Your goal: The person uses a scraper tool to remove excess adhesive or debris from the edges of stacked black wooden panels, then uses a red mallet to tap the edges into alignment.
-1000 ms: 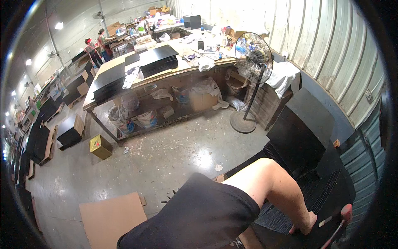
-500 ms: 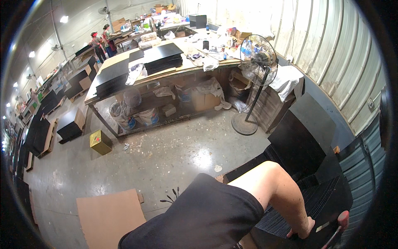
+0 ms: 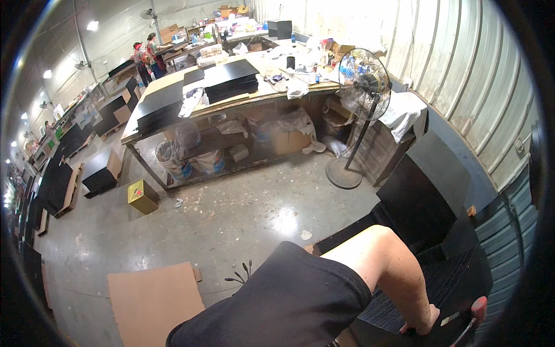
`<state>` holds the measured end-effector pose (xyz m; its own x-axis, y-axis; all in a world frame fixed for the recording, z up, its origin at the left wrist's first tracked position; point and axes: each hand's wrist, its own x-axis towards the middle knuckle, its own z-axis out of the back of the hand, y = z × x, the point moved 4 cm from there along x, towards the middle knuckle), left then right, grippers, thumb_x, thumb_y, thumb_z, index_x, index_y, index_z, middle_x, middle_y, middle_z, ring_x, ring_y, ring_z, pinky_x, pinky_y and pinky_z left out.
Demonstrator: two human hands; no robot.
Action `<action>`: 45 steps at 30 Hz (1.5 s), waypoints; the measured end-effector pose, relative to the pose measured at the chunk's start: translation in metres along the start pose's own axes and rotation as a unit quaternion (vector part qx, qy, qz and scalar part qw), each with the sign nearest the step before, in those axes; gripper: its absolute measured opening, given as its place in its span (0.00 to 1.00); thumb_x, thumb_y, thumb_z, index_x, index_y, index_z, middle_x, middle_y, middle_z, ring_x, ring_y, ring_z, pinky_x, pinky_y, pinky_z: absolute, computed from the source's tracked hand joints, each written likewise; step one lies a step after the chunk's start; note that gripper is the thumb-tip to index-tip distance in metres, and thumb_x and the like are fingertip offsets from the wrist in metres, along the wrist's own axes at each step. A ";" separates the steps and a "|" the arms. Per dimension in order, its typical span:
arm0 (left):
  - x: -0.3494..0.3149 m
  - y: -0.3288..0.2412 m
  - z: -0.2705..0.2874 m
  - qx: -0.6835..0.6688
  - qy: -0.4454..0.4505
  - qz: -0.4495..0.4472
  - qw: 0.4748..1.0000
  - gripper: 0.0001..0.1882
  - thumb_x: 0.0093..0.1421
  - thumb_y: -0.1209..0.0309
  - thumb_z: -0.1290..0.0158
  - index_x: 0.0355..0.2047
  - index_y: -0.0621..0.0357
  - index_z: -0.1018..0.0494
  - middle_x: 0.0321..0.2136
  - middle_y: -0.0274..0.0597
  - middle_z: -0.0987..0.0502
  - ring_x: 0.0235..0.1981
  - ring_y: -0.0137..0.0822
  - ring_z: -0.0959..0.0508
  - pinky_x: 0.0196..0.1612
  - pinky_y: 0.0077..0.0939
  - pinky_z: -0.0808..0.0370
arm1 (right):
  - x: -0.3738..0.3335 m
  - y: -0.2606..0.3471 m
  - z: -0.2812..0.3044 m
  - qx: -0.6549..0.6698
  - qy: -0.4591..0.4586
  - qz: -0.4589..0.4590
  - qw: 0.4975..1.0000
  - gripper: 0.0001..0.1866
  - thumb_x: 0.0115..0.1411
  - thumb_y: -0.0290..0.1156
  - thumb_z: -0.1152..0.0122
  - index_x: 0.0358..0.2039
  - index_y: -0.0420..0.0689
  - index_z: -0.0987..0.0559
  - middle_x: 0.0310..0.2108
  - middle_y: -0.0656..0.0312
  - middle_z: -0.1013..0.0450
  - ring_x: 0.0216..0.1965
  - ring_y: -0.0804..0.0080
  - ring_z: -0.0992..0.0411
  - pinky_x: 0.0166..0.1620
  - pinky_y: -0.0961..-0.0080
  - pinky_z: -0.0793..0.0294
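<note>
Panel edges (image 3: 448, 283) slant up rightward

Bunch of thin black sheets (image 3: 450, 276) sitting over at about 4 o'clock, packed tight, with their edges showing as fine lines running roughly 8 to 2 o'clock. Dark all over, pretty much. The forearm blocks a chunk of them, and the left hand (image 3: 426, 324) is at their lower end, around 4:30. Honestly can't tell how many it's gripping, if any.
</note>
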<state>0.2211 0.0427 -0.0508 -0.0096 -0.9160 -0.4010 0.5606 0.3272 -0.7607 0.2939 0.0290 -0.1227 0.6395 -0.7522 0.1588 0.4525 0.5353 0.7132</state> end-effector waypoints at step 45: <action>-0.192 0.553 0.046 -0.322 -0.226 0.351 0.850 0.25 0.50 0.49 0.38 0.32 0.62 0.22 0.25 0.41 0.24 0.25 0.36 0.23 0.28 0.34 0.25 | -0.011 0.002 0.044 -0.086 -0.122 0.020 0.989 0.16 0.61 0.34 0.46 0.44 0.36 0.22 0.48 0.52 0.26 0.50 0.59 0.29 0.54 0.68 0.33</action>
<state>0.5712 0.3893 -0.3710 0.5414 -0.3908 -0.7445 -0.2737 0.7553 -0.5955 0.2601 0.0217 -0.0932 0.5002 -0.7877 0.3597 0.5422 0.6088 0.5791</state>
